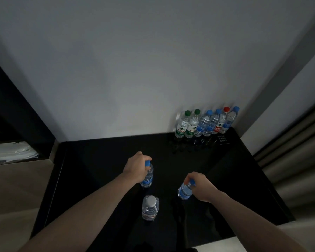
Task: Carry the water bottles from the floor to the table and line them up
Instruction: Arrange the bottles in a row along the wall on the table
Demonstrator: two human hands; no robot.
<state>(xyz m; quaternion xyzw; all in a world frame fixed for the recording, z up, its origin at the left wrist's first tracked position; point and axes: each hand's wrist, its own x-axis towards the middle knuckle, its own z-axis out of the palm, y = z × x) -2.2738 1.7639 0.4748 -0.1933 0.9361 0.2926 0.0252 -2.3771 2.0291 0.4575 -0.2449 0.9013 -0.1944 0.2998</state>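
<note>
My left hand (135, 169) grips the neck of a blue-capped water bottle (147, 178) standing on the black table (98, 179). My right hand (201, 186) grips the top of a second blue-capped bottle (185, 191), which leans a little to the right. A white-capped bottle (149, 208) stands free on the table below my left hand. Several bottles stand in a row (205, 124) against the wall at the table's far right: two green-capped, three blue-capped and a red-capped one.
A small dark card with white text (223, 139) lies in front of the row. A curtain (298, 160) hangs at the right of the table. White folded cloth (11, 151) sits in a recess at the left.
</note>
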